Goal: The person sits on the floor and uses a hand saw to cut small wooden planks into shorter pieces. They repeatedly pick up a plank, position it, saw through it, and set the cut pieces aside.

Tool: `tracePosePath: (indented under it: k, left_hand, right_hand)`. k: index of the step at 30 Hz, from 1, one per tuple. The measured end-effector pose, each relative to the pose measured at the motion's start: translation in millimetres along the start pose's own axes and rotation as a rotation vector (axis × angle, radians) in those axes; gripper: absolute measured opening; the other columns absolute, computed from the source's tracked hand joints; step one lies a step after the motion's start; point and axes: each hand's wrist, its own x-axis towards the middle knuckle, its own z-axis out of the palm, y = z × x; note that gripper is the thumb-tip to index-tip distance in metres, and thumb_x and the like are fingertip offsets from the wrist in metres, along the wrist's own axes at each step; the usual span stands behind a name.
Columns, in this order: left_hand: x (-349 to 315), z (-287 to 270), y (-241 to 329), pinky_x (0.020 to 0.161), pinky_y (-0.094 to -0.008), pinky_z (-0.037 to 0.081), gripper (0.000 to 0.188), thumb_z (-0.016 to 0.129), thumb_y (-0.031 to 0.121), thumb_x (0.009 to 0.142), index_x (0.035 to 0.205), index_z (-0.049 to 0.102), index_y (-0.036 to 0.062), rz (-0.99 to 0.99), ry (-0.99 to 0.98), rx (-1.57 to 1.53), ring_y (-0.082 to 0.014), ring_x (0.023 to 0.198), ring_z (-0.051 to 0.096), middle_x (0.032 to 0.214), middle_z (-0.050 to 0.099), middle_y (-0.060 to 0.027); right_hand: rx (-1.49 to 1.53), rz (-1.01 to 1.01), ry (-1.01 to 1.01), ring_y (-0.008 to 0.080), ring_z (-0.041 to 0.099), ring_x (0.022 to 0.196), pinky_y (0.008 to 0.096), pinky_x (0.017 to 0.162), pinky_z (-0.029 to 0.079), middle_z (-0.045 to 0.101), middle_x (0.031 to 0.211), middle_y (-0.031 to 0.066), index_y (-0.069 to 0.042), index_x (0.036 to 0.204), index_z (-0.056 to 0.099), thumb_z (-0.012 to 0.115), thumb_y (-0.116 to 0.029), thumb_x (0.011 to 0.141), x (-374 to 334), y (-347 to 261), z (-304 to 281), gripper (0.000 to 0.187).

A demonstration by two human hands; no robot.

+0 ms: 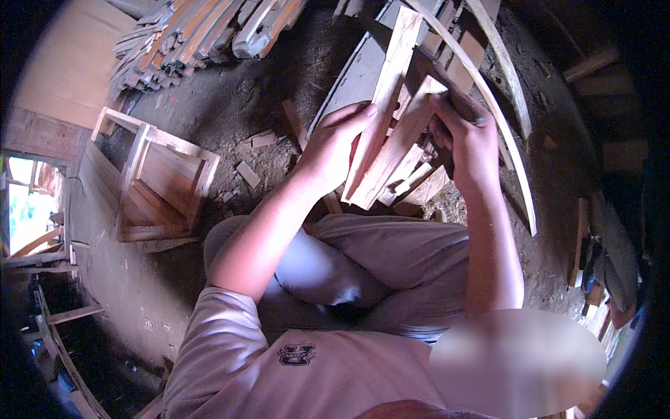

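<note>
Both hands busy here, out over the earth floor [279,87] in front of the person's folded legs [412,251]! The left hand [331,143] grips a long pale strip [392,80], thumb along its near face, the other fingers mostly out of sight behind the wood. Across from it, the right hand [474,140] grasps a shorter strip [408,133] near its far end, and those fingertips sink into deep shadow, so their exact hold is hard to read. The two strips make a narrow V, near ends together, far ends apart; whether they are joined or merely touching, I can't tell.

Beneath them, offcuts [426,187] lie heaped on the floor, partly covered by the strips and the right hand. Beyond the left hand a pale grey board [352,78] runs off the top of the view, and on the right a long slat [504,115] sweeps past, its far end cut off too. Over by the floor's left side stands a wooden frame [183,145]; a stack of strips [202,38] crowds the far left, clipped at the top. Lower right, a blurred patch [516,363] hides whatever lies there, and the rim falls into black.
</note>
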Motion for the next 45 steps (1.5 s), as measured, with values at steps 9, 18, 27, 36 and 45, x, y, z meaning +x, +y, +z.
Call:
tracePosePath:
  k: [9,18,27,36,45]
  left_hand:
    - [0.4,-5.8,2.7,0.088,-0.0442,0.06,0.041,0.047,0.029,0.108,0.13,0.057,-0.0042,-0.021,0.04,-0.028,-0.0306,0.097,0.073,0.113,0.068,-0.0178]
    - [11.1,-25.1,-5.4,0.103,-0.0367,0.05,0.039,0.051,0.019,0.104,0.135,0.057,-0.005,0.07,0.029,0.2,-0.0249,0.112,0.068,0.124,0.07,-0.0169]
    - [4.5,-11.6,2.6,0.085,-0.0312,0.058,0.049,0.063,-0.006,0.089,0.133,0.045,0.0041,0.157,0.062,0.299,-0.0182,0.105,0.068,0.132,0.066,-0.0138]
    - [3.0,-8.5,-2.0,0.103,-0.037,0.052,0.054,0.07,0.01,0.097,0.142,0.041,0.0034,0.303,-0.005,0.205,-0.0201,0.119,0.065,0.126,0.066,-0.0155]
    - [-3.7,-3.3,6.6,0.1,-0.0386,0.052,0.07,0.059,0.0,0.081,0.148,0.041,0.0004,0.225,-0.132,0.217,-0.0245,0.111,0.067,0.122,0.064,-0.0143]
  right_hand:
    - [-0.016,-0.002,-0.038,0.0059,0.047,0.058,0.0226,0.052,0.034,0.058,0.075,-0.0026,-0.001,0.104,0.07,0.07,-0.013,0.097,5.4,6.2,-13.7,0.014]
    - [0.081,0.039,-0.034,0.005,0.044,0.057,0.0229,0.052,0.034,0.056,0.072,-0.0041,-0.004,0.1,0.071,0.072,-0.016,0.096,7.9,2.8,-18.9,0.013]
    - [0.352,0.074,0.098,0.0081,0.04,0.051,0.027,0.054,0.034,0.054,0.067,0.0011,-0.002,0.094,0.064,0.067,-0.016,0.1,13.6,0.0,-17.9,0.015]
    - [0.446,0.073,0.057,0.0095,0.043,0.053,0.0294,0.057,0.039,0.061,0.075,0.0035,-0.003,0.096,0.066,0.067,-0.019,0.099,14.5,4.2,-26.0,0.016]
    - [0.632,0.1,0.029,0.008,0.039,0.051,0.0273,0.057,0.037,0.063,0.082,0.0019,-0.007,0.102,0.059,0.058,-0.02,0.103,18.0,7.3,-31.8,0.012]
